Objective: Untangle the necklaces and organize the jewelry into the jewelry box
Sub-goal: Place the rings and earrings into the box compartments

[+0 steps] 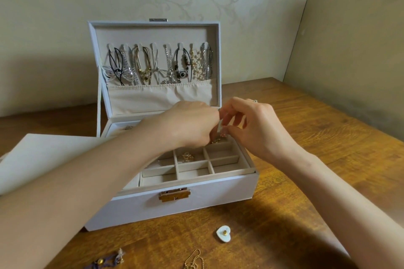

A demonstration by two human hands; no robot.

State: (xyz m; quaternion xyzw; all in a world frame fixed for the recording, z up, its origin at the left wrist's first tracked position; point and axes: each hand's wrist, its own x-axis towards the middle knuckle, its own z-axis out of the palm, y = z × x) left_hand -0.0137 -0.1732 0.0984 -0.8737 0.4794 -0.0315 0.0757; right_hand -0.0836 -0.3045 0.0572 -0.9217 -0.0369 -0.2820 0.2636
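A pale lilac jewelry box [196, 199] stands open on the wooden table, its lid upright. Several necklaces [159, 65] hang on hooks inside the lid above a cream pocket. The divided cream tray [218, 166] holds a gold piece [187, 156] in a middle cell. My left hand [188, 124] and my right hand [255, 126] meet over the tray's back right cells, fingertips pinched together around a small pinkish-gold item [222, 135]. Which hand grips it is unclear, and the left hand hides most of it.
On the table in front of the box lie a white heart-shaped piece [224, 233], a gold ball chain [194, 260] and a purple cord with a gold bead [105, 262]. A white sheet [43, 157] lies left of the box. Walls close in behind and at the right.
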